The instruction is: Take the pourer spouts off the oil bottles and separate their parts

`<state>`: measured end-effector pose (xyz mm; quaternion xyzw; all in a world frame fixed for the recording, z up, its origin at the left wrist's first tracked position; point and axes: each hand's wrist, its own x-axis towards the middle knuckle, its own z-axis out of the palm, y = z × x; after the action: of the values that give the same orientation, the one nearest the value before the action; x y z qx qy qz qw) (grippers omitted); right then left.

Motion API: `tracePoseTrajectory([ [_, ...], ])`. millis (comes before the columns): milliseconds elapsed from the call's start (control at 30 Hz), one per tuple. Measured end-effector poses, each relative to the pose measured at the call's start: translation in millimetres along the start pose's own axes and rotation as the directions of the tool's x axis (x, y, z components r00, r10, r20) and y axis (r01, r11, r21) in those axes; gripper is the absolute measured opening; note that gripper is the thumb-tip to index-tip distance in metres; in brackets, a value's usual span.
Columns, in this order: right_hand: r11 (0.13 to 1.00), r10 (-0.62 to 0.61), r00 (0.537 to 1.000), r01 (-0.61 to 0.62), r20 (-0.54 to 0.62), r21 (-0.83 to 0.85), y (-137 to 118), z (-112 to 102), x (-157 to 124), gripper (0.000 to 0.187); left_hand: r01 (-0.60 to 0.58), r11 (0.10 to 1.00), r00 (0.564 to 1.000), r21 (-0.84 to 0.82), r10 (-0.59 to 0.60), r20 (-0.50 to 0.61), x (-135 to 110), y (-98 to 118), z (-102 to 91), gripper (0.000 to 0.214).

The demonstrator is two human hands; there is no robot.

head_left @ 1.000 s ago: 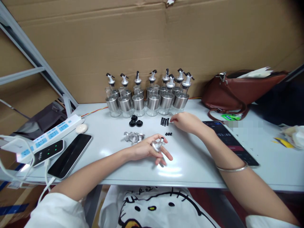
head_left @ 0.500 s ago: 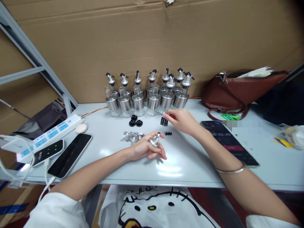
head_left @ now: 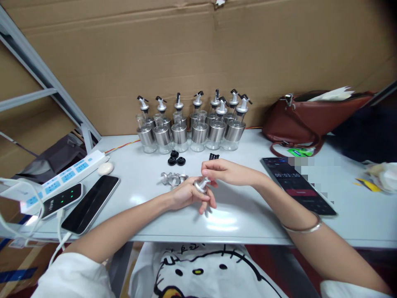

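Note:
My left hand (head_left: 186,195) grips a silver pour spout (head_left: 200,186) between thumb and fingers, low over the table, its nozzle pointing up and to the right. My right hand (head_left: 231,172) is closed in a pinch at the nozzle's tip. Whatever lies between its fingertips is hidden. Just beyond it, several slim black levers (head_left: 214,157) lie in a row. Black stoppers (head_left: 176,159) are grouped to the left of these. Several loose silver spout parts (head_left: 173,179) lie beside my left hand.
Glass bottles with steel sleeves (head_left: 199,133) stand in two rows at the back, some topped with spouts. At right are a phone showing a timer (head_left: 294,182) and a brown bag (head_left: 310,116). A power strip (head_left: 68,176) and a dark phone (head_left: 91,203) lie at left.
My right hand has come from the black levers back toward me, to the nozzle of the spout. My left hand keeps holding the spout in nearly the same place.

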<state>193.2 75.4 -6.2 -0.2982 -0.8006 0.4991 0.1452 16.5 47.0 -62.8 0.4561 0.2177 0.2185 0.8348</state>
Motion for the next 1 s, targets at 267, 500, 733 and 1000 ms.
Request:
tracePoseTrajectory([
  [267, 0.992, -0.010, 1.000, 0.012, 0.022, -0.128, 1, 0, 0, 0.048, 0.041, 0.999, 0.999, 0.024, -0.041, 0.014, 0, 2, 1.1, 0.044],
  [500, 0.966, 0.028, 0.999, -0.038, -0.043, -0.254, 1, 2, 1, 0.052, 0.060, 0.997, 0.998, 0.058, -0.060, -0.001, 1, 2, 1.9, 0.040],
  [733, 0.975, 0.029, 0.994, -0.052, -0.106, -0.215, -2, 6, -1, 0.050, 0.020, 0.999, 0.999, 0.044, -0.018, -0.029, 1, 1, 10.4, 0.030],
  [1000, 0.984, -0.063, 0.958, 0.012, -0.279, -0.180, 5, -2, 0, 0.052, 0.052, 0.999, 0.996, -0.012, -0.051, 0.077, -9, 5, 30.7, 0.029],
])
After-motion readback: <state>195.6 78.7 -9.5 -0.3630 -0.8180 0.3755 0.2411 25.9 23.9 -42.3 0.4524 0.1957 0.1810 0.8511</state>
